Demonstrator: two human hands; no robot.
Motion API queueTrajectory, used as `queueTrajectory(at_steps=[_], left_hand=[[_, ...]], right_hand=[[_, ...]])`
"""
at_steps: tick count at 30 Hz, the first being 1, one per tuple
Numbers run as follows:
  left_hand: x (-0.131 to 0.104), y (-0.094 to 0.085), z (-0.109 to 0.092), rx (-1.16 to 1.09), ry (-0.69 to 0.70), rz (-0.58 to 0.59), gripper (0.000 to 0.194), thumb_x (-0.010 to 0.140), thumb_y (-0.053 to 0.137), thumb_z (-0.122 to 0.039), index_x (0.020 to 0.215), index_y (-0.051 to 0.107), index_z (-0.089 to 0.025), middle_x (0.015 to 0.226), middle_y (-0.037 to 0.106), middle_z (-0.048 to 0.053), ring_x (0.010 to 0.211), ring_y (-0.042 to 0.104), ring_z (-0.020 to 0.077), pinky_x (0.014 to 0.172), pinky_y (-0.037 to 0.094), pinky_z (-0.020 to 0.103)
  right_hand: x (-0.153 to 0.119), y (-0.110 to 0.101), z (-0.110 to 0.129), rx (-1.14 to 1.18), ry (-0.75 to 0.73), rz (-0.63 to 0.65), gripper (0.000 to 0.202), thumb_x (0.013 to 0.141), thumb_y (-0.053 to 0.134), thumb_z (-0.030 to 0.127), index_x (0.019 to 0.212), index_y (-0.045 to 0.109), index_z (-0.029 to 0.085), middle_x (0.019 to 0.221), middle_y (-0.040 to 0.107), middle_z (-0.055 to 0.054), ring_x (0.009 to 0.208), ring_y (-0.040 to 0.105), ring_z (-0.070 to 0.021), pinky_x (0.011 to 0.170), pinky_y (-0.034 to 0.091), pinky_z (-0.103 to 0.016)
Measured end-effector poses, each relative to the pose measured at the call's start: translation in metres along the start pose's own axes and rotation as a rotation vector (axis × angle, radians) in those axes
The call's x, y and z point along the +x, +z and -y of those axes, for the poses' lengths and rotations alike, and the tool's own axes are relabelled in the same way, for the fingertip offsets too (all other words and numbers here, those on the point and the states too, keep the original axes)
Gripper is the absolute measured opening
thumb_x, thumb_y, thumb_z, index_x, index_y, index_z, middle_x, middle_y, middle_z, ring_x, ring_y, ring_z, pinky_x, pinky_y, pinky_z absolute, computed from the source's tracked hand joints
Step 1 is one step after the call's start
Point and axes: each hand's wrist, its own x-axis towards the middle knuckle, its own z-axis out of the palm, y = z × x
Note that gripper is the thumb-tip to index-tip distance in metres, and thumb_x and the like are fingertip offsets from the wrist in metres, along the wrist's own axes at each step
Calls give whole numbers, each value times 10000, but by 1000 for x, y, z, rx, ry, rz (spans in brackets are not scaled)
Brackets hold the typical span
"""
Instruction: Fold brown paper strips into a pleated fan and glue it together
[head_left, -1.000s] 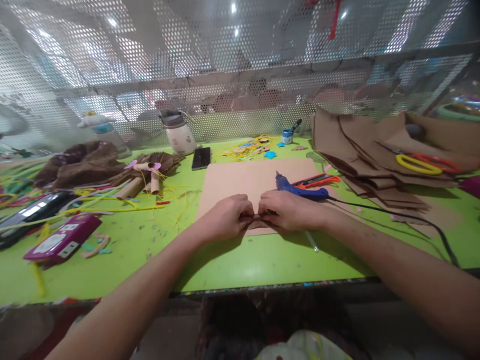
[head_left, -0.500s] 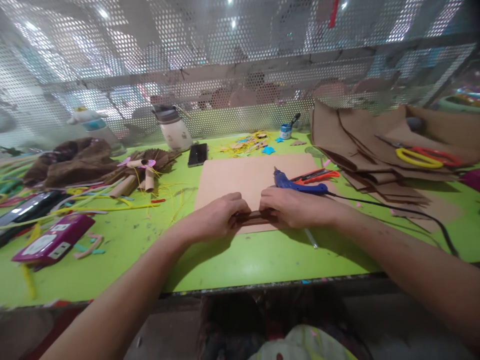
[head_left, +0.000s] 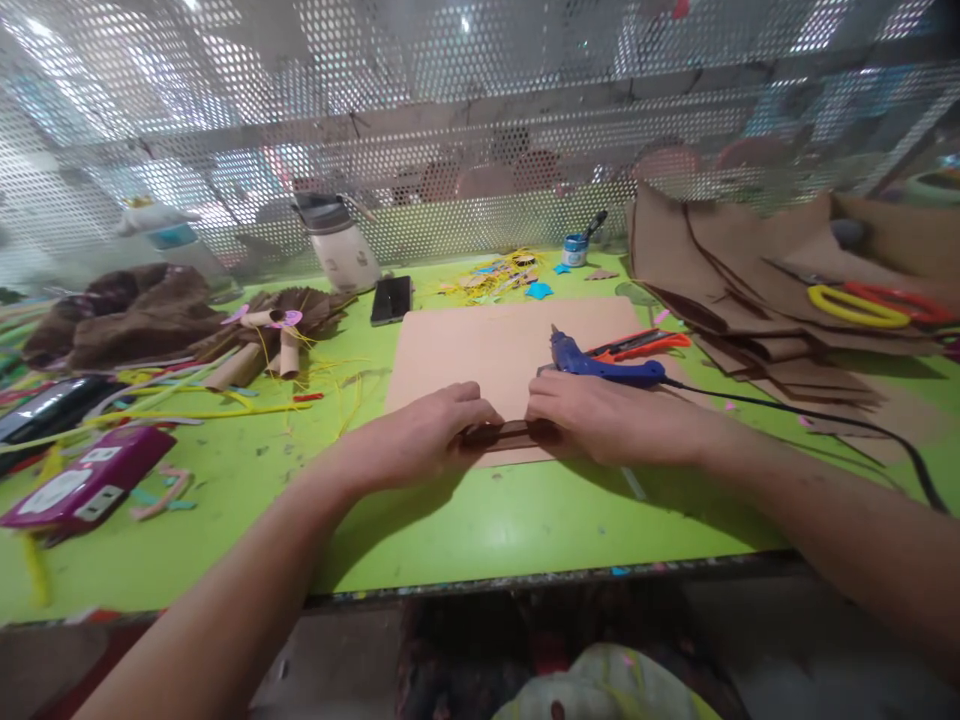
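My left hand [head_left: 442,425] and my right hand [head_left: 581,415] are closed on the two ends of a narrow strip of brown paper [head_left: 511,434], which looks folded or rolled. The strip lies at the near edge of a tan sheet of paper or card [head_left: 465,345] on the green table. Most of the strip's ends are hidden under my fingers. Just beyond my right hand a blue hot glue gun [head_left: 607,370] rests on the sheet, its nozzle pointing up and left. Orange-handled craft knives or similar tools [head_left: 641,346] lie behind it.
At right, brown paper sheets [head_left: 720,270] pile up under yellow-and-red scissors [head_left: 859,305]. The glue gun's black cord [head_left: 817,413] runs right. A phone [head_left: 391,300], a white bottle [head_left: 337,245] and paper rolls [head_left: 289,352] stand or lie left. A purple power strip [head_left: 90,478] is near left.
The view has shifted slightly. Both hands stay on the brown strip at the sheet's near edge, with only small finger movement.
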Motion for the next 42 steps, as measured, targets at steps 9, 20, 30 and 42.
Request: queueTrajectory(at_steps=[9, 20, 30, 42], left_hand=[[0, 2, -2, 34, -17, -30, 245, 860, 432, -196, 996, 635, -193, 861, 531, 45, 770, 517, 146, 680, 415, 259], [-4, -2, -1, 33, -21, -27, 239, 866, 441, -217, 989, 646, -204, 892, 549, 58, 803, 535, 158, 712, 428, 265], [7, 10, -5, -86, -152, -139, 249, 891, 406, -312, 909, 614, -176, 844, 630, 42, 726, 555, 142, 665, 435, 261], [4, 19, -10, 135, -80, -128, 138, 835, 459, -196, 861, 592, -168, 811, 538, 46, 742, 523, 160, 654, 404, 273]], right_hand=[[1, -3, 13, -80, 16, -3, 96, 865, 473, 112, 823, 549, 154, 838, 547, -60, 777, 463, -182, 643, 333, -288], [-2, 0, 26, -301, 0, -28, 115, 850, 489, 87, 895, 580, 142, 844, 568, -84, 774, 474, -207, 654, 336, -318], [-4, 3, 36, -384, -17, -25, 143, 827, 486, 73, 873, 611, 127, 827, 580, -118, 786, 485, -246, 677, 346, -360], [3, -3, 15, 1, 181, -45, 186, 874, 500, 252, 900, 647, 142, 883, 593, -93, 850, 531, -205, 748, 415, -318]])
